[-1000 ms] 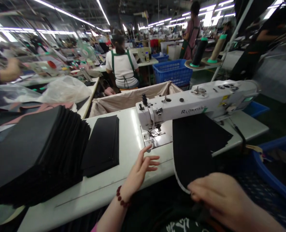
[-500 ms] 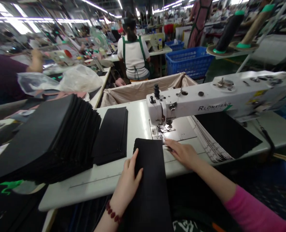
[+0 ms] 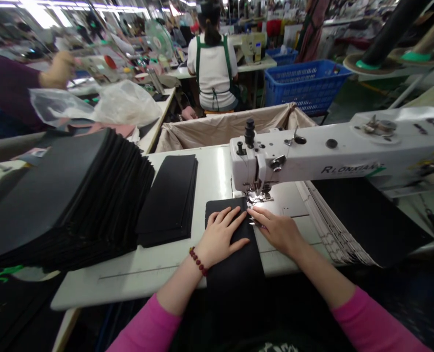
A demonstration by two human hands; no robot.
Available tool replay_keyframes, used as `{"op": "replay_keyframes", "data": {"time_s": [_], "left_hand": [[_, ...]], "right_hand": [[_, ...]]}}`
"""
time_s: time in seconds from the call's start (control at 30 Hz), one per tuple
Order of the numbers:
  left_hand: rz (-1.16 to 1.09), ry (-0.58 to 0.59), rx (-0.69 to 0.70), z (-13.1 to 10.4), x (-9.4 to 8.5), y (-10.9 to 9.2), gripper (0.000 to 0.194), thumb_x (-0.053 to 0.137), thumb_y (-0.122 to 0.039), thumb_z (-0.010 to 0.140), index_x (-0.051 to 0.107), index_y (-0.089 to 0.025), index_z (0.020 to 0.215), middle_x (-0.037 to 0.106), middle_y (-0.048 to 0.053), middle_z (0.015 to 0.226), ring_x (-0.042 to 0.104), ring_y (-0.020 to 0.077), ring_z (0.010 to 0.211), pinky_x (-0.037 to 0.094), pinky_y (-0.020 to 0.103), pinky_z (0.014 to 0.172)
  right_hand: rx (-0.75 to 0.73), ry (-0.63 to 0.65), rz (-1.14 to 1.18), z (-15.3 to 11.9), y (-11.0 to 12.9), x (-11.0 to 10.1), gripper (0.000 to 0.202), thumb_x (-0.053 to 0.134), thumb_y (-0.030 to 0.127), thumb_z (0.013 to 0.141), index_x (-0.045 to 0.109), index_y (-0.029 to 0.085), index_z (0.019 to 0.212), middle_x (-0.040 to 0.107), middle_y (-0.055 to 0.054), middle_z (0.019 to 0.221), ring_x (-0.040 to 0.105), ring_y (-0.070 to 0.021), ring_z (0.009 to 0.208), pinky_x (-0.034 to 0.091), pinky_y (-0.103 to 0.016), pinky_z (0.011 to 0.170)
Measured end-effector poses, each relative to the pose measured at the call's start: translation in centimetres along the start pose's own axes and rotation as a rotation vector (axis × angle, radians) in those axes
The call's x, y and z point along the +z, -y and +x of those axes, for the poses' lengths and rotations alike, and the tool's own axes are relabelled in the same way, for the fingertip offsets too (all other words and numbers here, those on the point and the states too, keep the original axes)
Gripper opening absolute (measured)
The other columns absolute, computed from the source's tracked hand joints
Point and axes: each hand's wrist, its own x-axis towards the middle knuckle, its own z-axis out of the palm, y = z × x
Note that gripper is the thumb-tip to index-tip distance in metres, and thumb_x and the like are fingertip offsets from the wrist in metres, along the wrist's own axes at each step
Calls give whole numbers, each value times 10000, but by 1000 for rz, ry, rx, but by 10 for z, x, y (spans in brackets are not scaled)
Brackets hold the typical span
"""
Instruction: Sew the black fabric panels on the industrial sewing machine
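A long black fabric panel point(image 3: 235, 278) lies on the sewing table, its far end close to the presser foot point(image 3: 259, 195) of the white sewing machine point(image 3: 293, 156). Flat on the panel rests my left hand point(image 3: 220, 234), fingers spread, with a dark red bead bracelet at the wrist. My right hand point(image 3: 281, 232) is closed around small thread snips point(image 3: 254, 222), whose blade tips poke out toward the panel. Its fingertips touch the panel's right edge just before the needle area. The rest of the snips is hidden in the palm.
Left of the panel are a thin pile of black pieces point(image 3: 171, 200) and a tall black stack point(image 3: 77, 195). Pale-edged black pieces point(image 3: 359, 215) lie under the machine arm. Behind stand a cloth-lined bin point(image 3: 217, 129), a blue basket point(image 3: 305, 85) and a seated co-worker point(image 3: 213, 68).
My left hand has moved forward and right on the panel, from its left edge to lying flat near the machine. The panel's far end sits slightly nearer the presser foot. The view has shifted.
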Motion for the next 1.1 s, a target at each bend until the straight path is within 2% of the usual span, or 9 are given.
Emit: {"op": "replay_keyframes", "data": {"time_s": [0.1,0.27,0.47,0.7,1.1], "left_hand": [[-43,8,43,5,-1,2,652,563,-546,889,390,-274,1456,369,77,1517,330,304,1387,226,495,1153],[-98,30,87,7,1,5,657,586,-505,885,382,-251,1455,224,67,1585,185,279,1463,126,481,1201],[-89,39,84,12,1,6,626,577,-497,894,399,-241,1436,244,51,1580,189,248,1466,95,456,1215],[-70,36,79,16,1,10,691,572,-512,892,329,-225,1472,267,54,1571,208,240,1461,105,457,1217],[-61,-17,62,18,5,7,622,580,-458,898,385,-228,1442,288,53,1562,238,244,1452,126,460,1218]], "right_hand": [[-4,-3,11,2,0,0,473,418,278,957,428,317,1429,468,-4,1473,641,-204,1073,547,-320,778],[3,9,6,3,-2,2,467,422,296,955,443,318,1421,480,-15,1463,659,-207,1026,549,-317,753],[-13,14,-30,3,-2,1,493,408,291,959,401,290,1452,456,-14,1481,656,-206,1026,549,-313,723],[-1,16,-74,5,-2,3,530,444,287,947,363,296,1471,452,-14,1483,655,-197,1024,549,-298,698],[-1,-2,-96,6,-2,5,558,474,263,930,358,293,1475,467,-14,1471,668,-184,982,556,-297,675]]}}
